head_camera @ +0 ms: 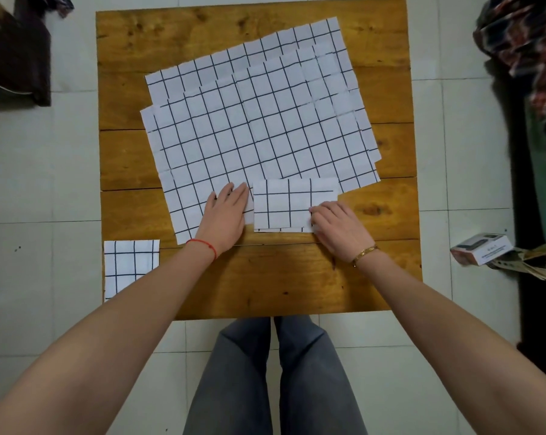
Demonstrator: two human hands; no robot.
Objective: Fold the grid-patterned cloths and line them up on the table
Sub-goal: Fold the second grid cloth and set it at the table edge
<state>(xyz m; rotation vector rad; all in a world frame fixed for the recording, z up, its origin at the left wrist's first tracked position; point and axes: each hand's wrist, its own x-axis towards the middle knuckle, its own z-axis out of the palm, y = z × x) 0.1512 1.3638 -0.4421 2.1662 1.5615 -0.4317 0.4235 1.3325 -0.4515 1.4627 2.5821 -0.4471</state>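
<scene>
A stack of flat white cloths with a black grid (253, 120) lies spread over the middle of the wooden table (281, 277). On the stack's near edge rests a small folded grid cloth (281, 205). My right hand (337, 230) pinches the folded cloth's right near corner. My left hand (226, 215) lies flat, fingers together, on the stack just left of the folded cloth, touching its left edge. Another folded grid cloth (127, 262) sits at the table's near left corner, partly hidden by my left forearm.
The table stands on a pale tiled floor. A small cardboard box (482, 249) lies on the floor at the right, beside dark patterned fabric (523, 42). A dark bundle (14, 51) sits at the upper left. My legs are below the table's near edge.
</scene>
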